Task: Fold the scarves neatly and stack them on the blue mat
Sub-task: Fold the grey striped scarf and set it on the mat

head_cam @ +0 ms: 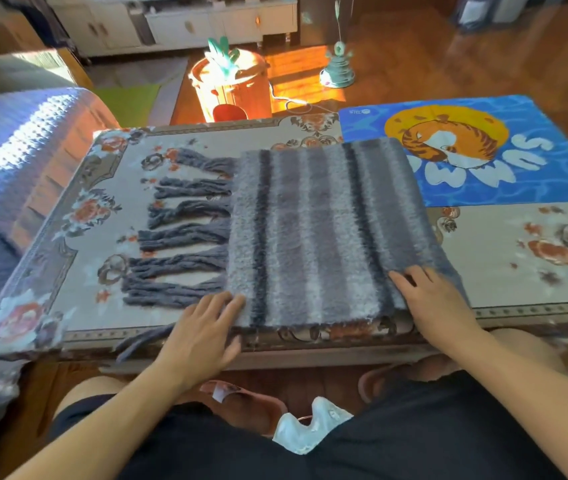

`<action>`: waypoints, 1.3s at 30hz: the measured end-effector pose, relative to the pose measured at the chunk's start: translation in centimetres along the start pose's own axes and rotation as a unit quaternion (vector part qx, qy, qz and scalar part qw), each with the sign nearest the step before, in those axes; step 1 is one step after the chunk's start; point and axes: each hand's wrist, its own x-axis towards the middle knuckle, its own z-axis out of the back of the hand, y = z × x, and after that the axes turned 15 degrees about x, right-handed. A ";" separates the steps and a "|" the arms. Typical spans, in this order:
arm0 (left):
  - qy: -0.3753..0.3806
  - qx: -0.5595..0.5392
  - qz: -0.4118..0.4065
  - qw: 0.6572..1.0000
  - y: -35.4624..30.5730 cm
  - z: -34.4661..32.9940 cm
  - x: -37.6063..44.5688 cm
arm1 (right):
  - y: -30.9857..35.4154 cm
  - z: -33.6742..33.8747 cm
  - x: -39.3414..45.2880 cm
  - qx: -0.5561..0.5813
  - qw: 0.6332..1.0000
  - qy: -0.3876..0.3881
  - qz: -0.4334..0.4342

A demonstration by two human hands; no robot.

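— Where was the scarf at that moment?

— The fuzzy grey striped scarf (pixel 313 230) lay folded flat on the low table with the beige floral cloth (pixel 525 271), its dark grey yarn tassels (pixel 178 233) fanned out to the left. Its far right corner overlapped the edge of the blue mat printed with an orange curled cat (pixel 504 161), which sat at the table's far right.

— And the hands?

— The left hand (pixel 202 334) rested with fingers straight and spread on the scarf's near left corner, gripping nothing. The right hand (pixel 431 299) lay on the near right edge, fingertips on the fabric; whether it pinched the edge, I couldn't tell.

— Anything else around?

— A blue waffle-knit blanket (pixel 15 161) covered the seat on the left, and an orange wooden bucket-shaped toy (pixel 237 88) stood on the floor beyond the table.
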 end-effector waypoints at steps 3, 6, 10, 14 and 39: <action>0.059 -0.005 0.044 0.997 3.5 -2.0 -1.3 | 0.7 -0.2 0.4 0.002 1.000 0.005 -0.028; 0.116 0.030 0.038 0.992 8.4 -3.0 -1.8 | 1.2 0.0 0.8 0.002 0.999 0.001 -0.050; 0.114 0.162 0.129 0.972 16.0 -3.6 -2.6 | 0.8 -0.6 0.5 -0.001 0.999 -0.007 -0.035; 0.140 0.188 0.262 0.936 15.5 -0.7 -0.6 | -0.1 -1.0 0.0 -0.014 1.000 -0.015 0.004; 0.211 -0.211 -0.041 0.953 10.2 16.0 10.7 | -3.5 19.0 5.5 0.271 0.900 0.308 -0.145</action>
